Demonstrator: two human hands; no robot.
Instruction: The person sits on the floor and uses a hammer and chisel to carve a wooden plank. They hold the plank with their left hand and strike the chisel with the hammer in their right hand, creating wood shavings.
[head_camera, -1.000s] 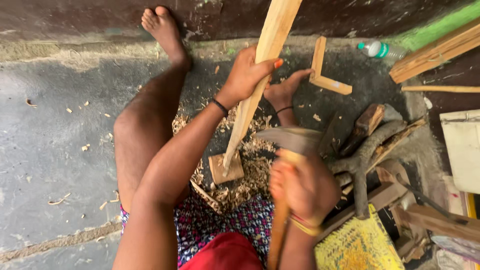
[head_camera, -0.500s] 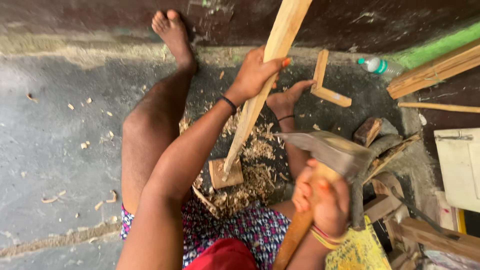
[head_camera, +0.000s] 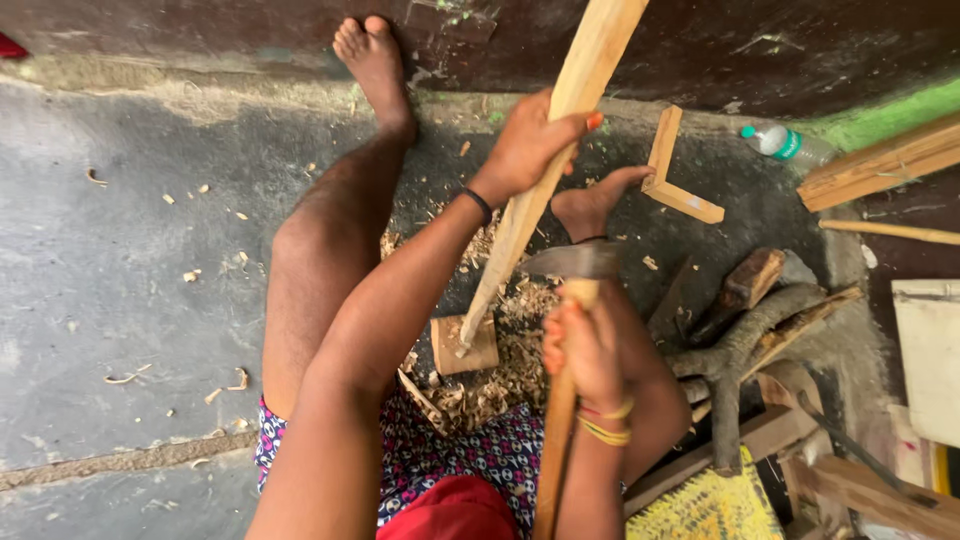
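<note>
A person sits on the grey floor (head_camera: 120, 270) with bare legs stretched out, one foot up by the dark wall (head_camera: 780, 50) at the top. The biggest thing in hand is the long pale stick (head_camera: 560, 150). It leans up and to the right, out of the top of the picture, and its thin bottom end rests on a small wooden block (head_camera: 464, 345) that lies flat on the floor between the legs. The left hand (head_camera: 530, 145) is wrapped around the stick partway up, fingers closed tight on it, with a dark band on the wrist. Just right of the stick is a hatchet (head_camera: 570, 290). Its grey metal head is beside the stick, very close to it, and its wooden handle runs down toward the person. The right hand (head_camera: 590, 350) grips the hatchet handle just under the head, fingers clenched around it, with yellow bangles on the wrist. A heap of wood chips (head_camera: 500, 370) lies all around the block, touching it. On the right is a pile of dark branches (head_camera: 750, 340) and boards. Near the wall lies an L-shaped wooden piece (head_camera: 675, 175), and farther right a small plastic bottle (head_camera: 785, 143) lies on its side. Tiny shavings are scattered far left on the floor.
</note>
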